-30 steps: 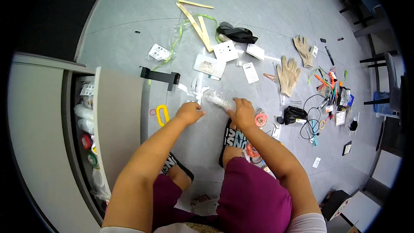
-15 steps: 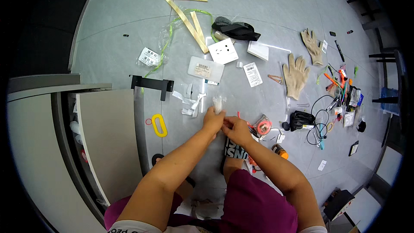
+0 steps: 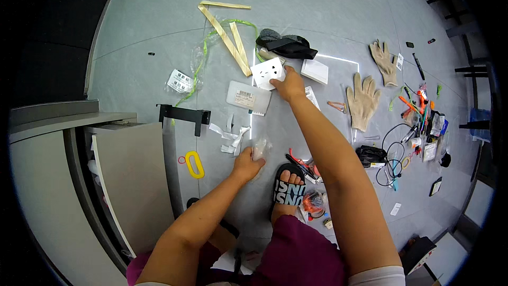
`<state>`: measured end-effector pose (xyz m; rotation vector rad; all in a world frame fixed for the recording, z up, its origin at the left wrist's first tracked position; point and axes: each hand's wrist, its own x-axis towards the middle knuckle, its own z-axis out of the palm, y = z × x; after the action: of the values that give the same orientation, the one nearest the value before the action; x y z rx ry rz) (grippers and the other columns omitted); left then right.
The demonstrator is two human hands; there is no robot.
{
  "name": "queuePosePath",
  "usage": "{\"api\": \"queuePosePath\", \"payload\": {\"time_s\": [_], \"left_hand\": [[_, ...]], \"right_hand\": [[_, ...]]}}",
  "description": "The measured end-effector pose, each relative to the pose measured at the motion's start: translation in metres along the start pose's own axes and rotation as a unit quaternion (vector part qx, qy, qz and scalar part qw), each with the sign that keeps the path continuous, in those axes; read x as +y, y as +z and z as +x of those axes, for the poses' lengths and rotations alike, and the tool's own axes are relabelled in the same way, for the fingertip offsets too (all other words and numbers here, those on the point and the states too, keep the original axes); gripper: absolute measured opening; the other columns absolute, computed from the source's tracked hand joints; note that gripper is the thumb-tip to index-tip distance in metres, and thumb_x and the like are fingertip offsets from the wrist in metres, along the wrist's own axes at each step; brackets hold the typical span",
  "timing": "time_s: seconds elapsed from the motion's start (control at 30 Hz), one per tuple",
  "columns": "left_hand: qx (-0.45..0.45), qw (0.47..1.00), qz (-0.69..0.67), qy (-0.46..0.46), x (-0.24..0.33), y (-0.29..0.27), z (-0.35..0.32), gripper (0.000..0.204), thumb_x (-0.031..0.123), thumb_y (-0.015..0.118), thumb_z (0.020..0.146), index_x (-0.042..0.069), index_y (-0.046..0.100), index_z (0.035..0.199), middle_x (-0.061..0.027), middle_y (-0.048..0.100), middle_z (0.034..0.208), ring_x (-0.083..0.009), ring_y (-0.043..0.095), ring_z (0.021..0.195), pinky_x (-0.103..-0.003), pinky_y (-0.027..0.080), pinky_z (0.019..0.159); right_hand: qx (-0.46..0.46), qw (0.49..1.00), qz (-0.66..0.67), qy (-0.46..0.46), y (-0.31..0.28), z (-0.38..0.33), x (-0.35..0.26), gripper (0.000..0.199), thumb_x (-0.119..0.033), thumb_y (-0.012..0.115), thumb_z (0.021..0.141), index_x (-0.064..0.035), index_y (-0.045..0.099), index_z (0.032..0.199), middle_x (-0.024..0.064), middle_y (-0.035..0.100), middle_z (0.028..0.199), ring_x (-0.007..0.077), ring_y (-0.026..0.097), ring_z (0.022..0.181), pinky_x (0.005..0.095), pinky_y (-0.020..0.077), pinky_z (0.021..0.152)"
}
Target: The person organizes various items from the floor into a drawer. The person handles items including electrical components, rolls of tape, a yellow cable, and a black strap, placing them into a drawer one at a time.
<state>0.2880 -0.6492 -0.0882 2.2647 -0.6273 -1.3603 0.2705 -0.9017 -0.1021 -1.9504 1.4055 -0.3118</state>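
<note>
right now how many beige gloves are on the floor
2: the near glove right of centre, and the far glove beyond it, slightly further right. More could be hidden.

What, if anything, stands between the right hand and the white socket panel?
Nothing visible does: the right hand is at the white socket panel, its thumb overlapping the face. The white box lies to the right, not between them.

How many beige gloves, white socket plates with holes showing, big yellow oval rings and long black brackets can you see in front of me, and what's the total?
Beige gloves: 2
White socket plate, in the right hand: 1
Yellow oval ring: 1
Long black bracket: 1
Total: 5
</note>
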Motion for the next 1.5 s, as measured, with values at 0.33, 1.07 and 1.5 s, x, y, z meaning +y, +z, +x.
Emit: {"api": "queuePosePath", "payload": {"time_s": [0.33,1.07,1.5], "left_hand": [[-0.008,0.821,-0.570,-0.033,0.077,-0.060,0.016,0.038,0.017,0.065,0.085,0.000,0.051,0.116,-0.0074,0.061,0.102,-0.0152,0.059,0.088,-0.029,0.047,0.076],[-0.048,0.855,-0.517,-0.017,0.072,-0.048,0.007,0.048,-0.001,0.065,0.076,-0.002,0.045,0.120,-0.0142,0.059,0.109,-0.0245,0.061,0.097,-0.036,0.049,0.086],[-0.165,0.722,-0.672,0.001,0.061,-0.040,-0.001,0.041,0.009,0.054,0.085,0.000,0.046,0.125,-0.0140,0.057,0.115,-0.0255,0.059,0.105,-0.037,0.049,0.089]], "right_hand": [[-0.210,0.884,0.367,0.198,-0.066,-0.094,0.023,0.022,-0.017,0.070,0.079,0.0016,0.067,0.090,0.0032,0.062,0.072,0.0070,0.048,0.053,0.0212,0.0383,0.047],[-0.080,0.728,0.629,0.261,-0.107,-0.071,0.057,0.024,-0.017,0.057,0.090,0.0022,0.054,0.104,0.0103,0.063,0.088,0.0170,0.064,0.073,0.0233,0.0548,0.058],[-0.186,0.925,0.315,0.108,-0.108,-0.156,-0.018,0.061,-0.016,0.070,0.080,0.0030,0.037,0.129,0.0122,0.065,0.071,0.0136,0.062,0.060,0.0237,0.0479,0.052]]}}
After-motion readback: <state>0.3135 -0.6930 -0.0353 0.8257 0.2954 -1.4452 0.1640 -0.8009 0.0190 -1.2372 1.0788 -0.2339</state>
